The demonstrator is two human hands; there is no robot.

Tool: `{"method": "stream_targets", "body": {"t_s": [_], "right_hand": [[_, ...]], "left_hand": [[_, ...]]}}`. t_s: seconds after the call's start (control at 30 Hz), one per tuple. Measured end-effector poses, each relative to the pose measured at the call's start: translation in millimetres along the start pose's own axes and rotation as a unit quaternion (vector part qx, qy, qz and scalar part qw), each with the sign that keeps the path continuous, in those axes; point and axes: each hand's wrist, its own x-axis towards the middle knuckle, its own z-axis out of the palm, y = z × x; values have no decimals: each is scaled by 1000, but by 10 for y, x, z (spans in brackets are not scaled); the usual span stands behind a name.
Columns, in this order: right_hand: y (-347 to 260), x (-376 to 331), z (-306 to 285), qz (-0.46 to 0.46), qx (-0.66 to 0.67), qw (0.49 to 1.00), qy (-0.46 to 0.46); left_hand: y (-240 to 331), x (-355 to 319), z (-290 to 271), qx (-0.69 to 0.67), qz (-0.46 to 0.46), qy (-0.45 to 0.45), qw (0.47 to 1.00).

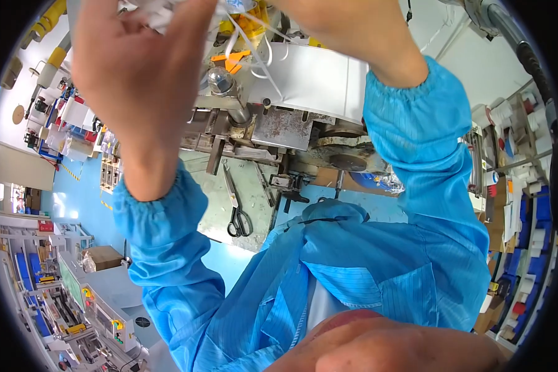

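My left hand [144, 74] is raised at the upper left, large and blurred. Its fingers curl in around some white material [161, 13] that I cannot make out, and the top edge cuts them off. At the top centre my right hand [338, 25] reaches up, with its fingers out of the picture. Thin white strips [254, 53] hang between the two hands, over a machine with a domed metal nut [221, 80]. Whether the right hand holds any of them is hidden. An orange plastic piece [231, 61] lies just behind the nut.
Black-handled scissors [239, 220] lie on a pale greenish plate [211, 204] below the machine. A white curved panel [316, 77] spans the machine's far side. Shelves with blue bins [527, 248] stand at the right, and a control box [102, 310] at the lower left.
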Motion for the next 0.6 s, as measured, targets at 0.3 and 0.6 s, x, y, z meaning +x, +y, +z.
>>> {"method": "stream_targets", "body": {"t_s": [0.3, 0.6], "right_hand": [[-279, 244, -73, 15, -187, 982, -20], [-117, 152, -306, -53, -158, 982, 93]], "left_hand": [[58, 226, -1, 69, 126, 44, 989], [-128, 233, -365, 59, 67, -31, 995]]}}
